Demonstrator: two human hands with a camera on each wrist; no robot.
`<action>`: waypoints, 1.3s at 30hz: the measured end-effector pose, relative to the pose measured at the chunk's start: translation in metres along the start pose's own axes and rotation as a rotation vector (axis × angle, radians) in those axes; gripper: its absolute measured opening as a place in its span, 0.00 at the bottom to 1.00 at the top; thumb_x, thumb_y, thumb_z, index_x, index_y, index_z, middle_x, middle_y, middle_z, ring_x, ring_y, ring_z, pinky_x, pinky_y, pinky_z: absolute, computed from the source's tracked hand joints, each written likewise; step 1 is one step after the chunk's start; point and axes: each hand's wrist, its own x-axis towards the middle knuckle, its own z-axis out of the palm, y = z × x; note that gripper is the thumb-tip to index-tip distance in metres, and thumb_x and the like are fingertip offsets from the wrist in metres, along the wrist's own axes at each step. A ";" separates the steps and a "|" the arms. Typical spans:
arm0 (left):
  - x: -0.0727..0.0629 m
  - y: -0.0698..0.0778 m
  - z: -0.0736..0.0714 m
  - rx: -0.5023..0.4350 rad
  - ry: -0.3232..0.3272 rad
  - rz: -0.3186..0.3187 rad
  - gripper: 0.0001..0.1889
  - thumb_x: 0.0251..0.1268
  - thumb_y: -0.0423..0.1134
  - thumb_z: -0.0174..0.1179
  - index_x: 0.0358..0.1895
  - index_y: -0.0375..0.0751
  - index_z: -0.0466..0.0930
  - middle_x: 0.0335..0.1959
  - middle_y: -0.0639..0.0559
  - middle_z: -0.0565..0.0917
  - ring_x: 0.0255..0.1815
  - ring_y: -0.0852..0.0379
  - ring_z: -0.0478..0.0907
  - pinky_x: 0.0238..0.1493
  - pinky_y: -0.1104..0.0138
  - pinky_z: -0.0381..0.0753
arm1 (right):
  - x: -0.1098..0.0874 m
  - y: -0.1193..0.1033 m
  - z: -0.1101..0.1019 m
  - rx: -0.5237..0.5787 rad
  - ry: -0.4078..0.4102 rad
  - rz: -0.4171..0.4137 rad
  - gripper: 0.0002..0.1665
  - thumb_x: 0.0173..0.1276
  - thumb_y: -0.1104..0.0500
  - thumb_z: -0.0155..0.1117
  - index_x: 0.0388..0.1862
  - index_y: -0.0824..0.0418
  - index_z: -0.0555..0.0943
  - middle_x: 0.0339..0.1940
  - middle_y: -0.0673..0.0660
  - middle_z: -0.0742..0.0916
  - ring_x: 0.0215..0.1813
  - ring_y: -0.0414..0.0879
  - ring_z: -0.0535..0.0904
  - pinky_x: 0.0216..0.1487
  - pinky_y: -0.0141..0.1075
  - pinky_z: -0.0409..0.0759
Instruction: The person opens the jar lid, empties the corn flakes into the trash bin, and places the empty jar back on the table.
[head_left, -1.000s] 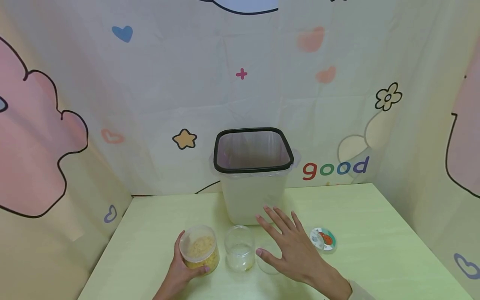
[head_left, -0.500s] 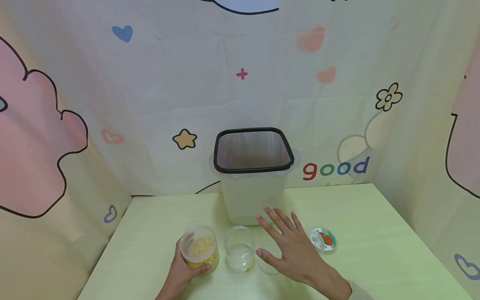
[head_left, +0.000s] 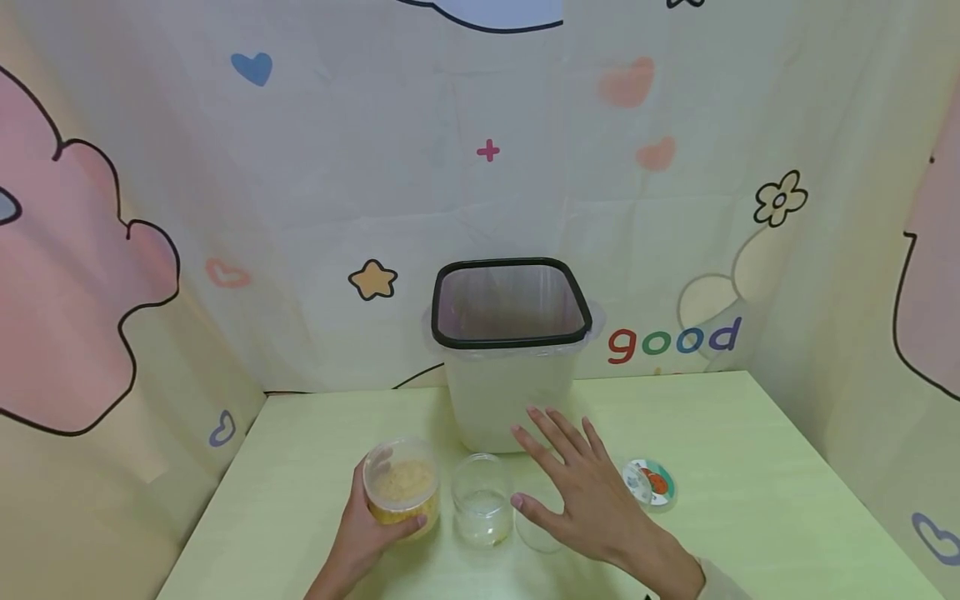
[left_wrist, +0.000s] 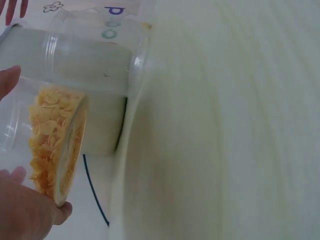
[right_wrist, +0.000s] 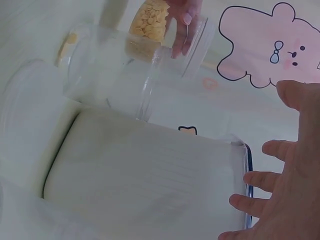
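My left hand (head_left: 366, 521) grips a clear plastic jar (head_left: 402, 492) partly filled with thin yellow flakes. In the left wrist view the flakes (left_wrist: 52, 135) lie in the jar's bottom part, and the jar's base shows, raised off the table. Right beside it stands a clear jar (head_left: 482, 500) with a few yellow bits at its bottom. My right hand (head_left: 588, 500) hovers with fingers spread and holds nothing. Under its thumb side lies a clear round lid (head_left: 536, 533), partly hidden by the hand.
A white bin (head_left: 510, 396) with a black rim and a clear liner stands behind the jars. A round lid with a green, white and orange label (head_left: 656, 482) lies right of my right hand. A printed curtain (head_left: 315, 167) encloses the pale table (head_left: 750, 500).
My left hand has lifted the jar of flakes slightly, up and away from me. The head view has shifted a little. My right hand stays in place.
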 end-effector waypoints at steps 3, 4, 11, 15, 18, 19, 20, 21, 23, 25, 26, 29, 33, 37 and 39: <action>-0.002 0.008 -0.001 0.003 0.002 0.009 0.60 0.36 0.39 0.82 0.74 0.58 0.51 0.68 0.43 0.69 0.67 0.40 0.69 0.64 0.43 0.71 | 0.003 -0.001 -0.003 -0.003 -0.002 -0.004 0.42 0.68 0.33 0.55 0.77 0.44 0.61 0.81 0.50 0.60 0.78 0.56 0.60 0.74 0.61 0.49; -0.002 0.012 -0.001 0.006 0.002 0.017 0.60 0.36 0.39 0.82 0.74 0.57 0.51 0.68 0.43 0.69 0.67 0.39 0.69 0.64 0.43 0.71 | 0.004 -0.001 -0.004 -0.003 0.000 -0.006 0.42 0.68 0.33 0.55 0.77 0.44 0.61 0.81 0.51 0.61 0.78 0.56 0.60 0.74 0.61 0.50; -0.005 0.036 -0.003 0.028 0.014 0.068 0.60 0.35 0.40 0.82 0.75 0.57 0.51 0.68 0.43 0.69 0.66 0.41 0.70 0.62 0.48 0.72 | 0.012 -0.004 -0.012 0.014 0.008 -0.022 0.42 0.68 0.33 0.56 0.77 0.45 0.62 0.80 0.51 0.61 0.78 0.56 0.60 0.74 0.62 0.51; -0.006 0.051 -0.001 -0.003 0.006 0.107 0.59 0.35 0.39 0.82 0.74 0.59 0.53 0.67 0.47 0.70 0.64 0.46 0.71 0.60 0.54 0.74 | 0.017 -0.006 -0.017 0.026 0.015 -0.034 0.42 0.68 0.34 0.57 0.77 0.44 0.61 0.81 0.51 0.61 0.78 0.56 0.59 0.75 0.62 0.51; -0.008 0.064 0.001 -0.020 0.001 0.130 0.58 0.35 0.39 0.83 0.73 0.60 0.54 0.66 0.50 0.71 0.63 0.50 0.71 0.59 0.58 0.75 | 0.020 -0.008 -0.021 0.039 0.024 -0.042 0.43 0.68 0.34 0.57 0.78 0.43 0.60 0.81 0.51 0.60 0.78 0.56 0.58 0.75 0.62 0.50; -0.008 0.068 0.002 -0.019 0.002 0.136 0.58 0.35 0.39 0.83 0.73 0.61 0.54 0.65 0.51 0.71 0.63 0.50 0.71 0.59 0.59 0.75 | 0.021 -0.009 -0.023 0.042 0.027 -0.045 0.43 0.68 0.34 0.57 0.78 0.43 0.59 0.81 0.51 0.60 0.78 0.56 0.58 0.75 0.62 0.50; -0.009 0.072 0.002 -0.019 0.003 0.143 0.58 0.34 0.40 0.83 0.73 0.61 0.54 0.65 0.52 0.71 0.62 0.51 0.71 0.59 0.59 0.75 | 0.023 -0.010 -0.024 0.046 0.029 -0.046 0.43 0.68 0.34 0.57 0.78 0.43 0.59 0.81 0.51 0.59 0.79 0.56 0.58 0.76 0.62 0.49; -0.009 0.075 0.003 -0.018 0.003 0.151 0.59 0.34 0.40 0.83 0.73 0.61 0.54 0.65 0.52 0.71 0.62 0.51 0.70 0.59 0.58 0.75 | 0.024 -0.011 -0.025 0.051 0.034 -0.048 0.43 0.68 0.34 0.56 0.78 0.44 0.59 0.81 0.51 0.59 0.79 0.56 0.58 0.76 0.62 0.49; -0.009 0.081 0.005 -0.018 0.004 0.170 0.59 0.34 0.40 0.83 0.73 0.61 0.54 0.65 0.53 0.71 0.63 0.51 0.70 0.60 0.56 0.74 | 0.026 -0.013 -0.028 0.053 0.040 -0.052 0.42 0.68 0.33 0.55 0.78 0.44 0.59 0.81 0.51 0.59 0.79 0.56 0.57 0.77 0.61 0.48; -0.009 0.086 0.007 -0.018 0.005 0.194 0.59 0.33 0.41 0.83 0.73 0.60 0.55 0.66 0.53 0.70 0.63 0.50 0.71 0.60 0.53 0.74 | 0.029 -0.014 -0.031 0.054 0.046 -0.058 0.42 0.69 0.33 0.54 0.78 0.44 0.60 0.81 0.51 0.59 0.79 0.55 0.57 0.77 0.61 0.48; -0.009 0.088 0.008 -0.020 0.004 0.208 0.59 0.33 0.41 0.83 0.73 0.60 0.55 0.66 0.53 0.70 0.63 0.50 0.71 0.60 0.52 0.73 | 0.030 -0.015 -0.032 0.055 0.050 -0.061 0.42 0.69 0.33 0.54 0.78 0.44 0.60 0.81 0.51 0.59 0.79 0.55 0.57 0.77 0.61 0.48; -0.008 0.092 0.012 -0.008 0.015 0.240 0.59 0.32 0.42 0.84 0.72 0.61 0.56 0.66 0.54 0.71 0.63 0.50 0.71 0.61 0.49 0.72 | 0.034 -0.018 -0.035 0.057 0.059 -0.072 0.42 0.69 0.33 0.54 0.78 0.45 0.60 0.81 0.51 0.59 0.79 0.55 0.57 0.77 0.62 0.49; -0.007 0.098 0.018 0.022 0.031 0.269 0.60 0.31 0.44 0.84 0.72 0.64 0.55 0.66 0.56 0.70 0.63 0.51 0.71 0.60 0.47 0.72 | 0.038 -0.022 -0.040 0.065 0.063 -0.078 0.42 0.69 0.33 0.54 0.78 0.44 0.59 0.81 0.51 0.60 0.80 0.54 0.56 0.76 0.63 0.51; -0.006 0.105 0.027 0.047 0.040 0.291 0.60 0.31 0.45 0.84 0.73 0.67 0.55 0.66 0.57 0.68 0.64 0.51 0.70 0.59 0.47 0.72 | 0.041 -0.026 -0.043 0.076 0.059 -0.081 0.43 0.68 0.33 0.54 0.78 0.43 0.58 0.81 0.51 0.59 0.80 0.54 0.56 0.75 0.64 0.52; -0.005 0.109 0.033 0.061 0.042 0.303 0.60 0.32 0.46 0.84 0.73 0.69 0.54 0.67 0.57 0.67 0.63 0.51 0.70 0.58 0.48 0.73 | 0.043 -0.028 -0.044 0.084 0.063 -0.087 0.42 0.69 0.32 0.53 0.78 0.44 0.59 0.81 0.51 0.59 0.80 0.54 0.56 0.74 0.65 0.53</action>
